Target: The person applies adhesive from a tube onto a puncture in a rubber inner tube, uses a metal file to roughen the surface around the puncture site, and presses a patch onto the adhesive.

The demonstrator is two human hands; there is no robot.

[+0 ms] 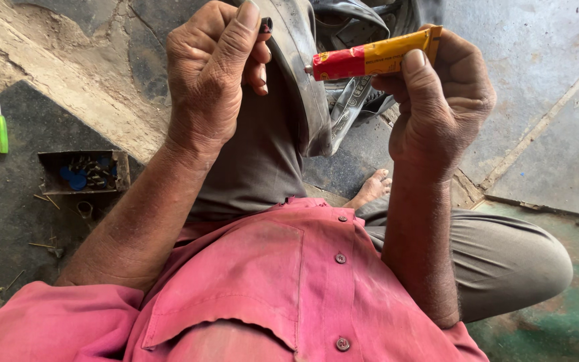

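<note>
My right hand [437,100] grips a red and yellow glue tube [373,58], its open nozzle pointing left. My left hand [212,70] pinches a small dark cap [267,25] between thumb and finger, just left of the nozzle. A black rubber inner tube [303,74] drapes over my knee between the two hands. I sit on the ground in a pink shirt and grey trousers.
A small open box [83,171] with blue round pieces sits on a dark mat at left. A green-handled tool [1,129] lies beyond it. A few thin sticks lie scattered near the box. My bare foot [372,189] rests on the stone floor.
</note>
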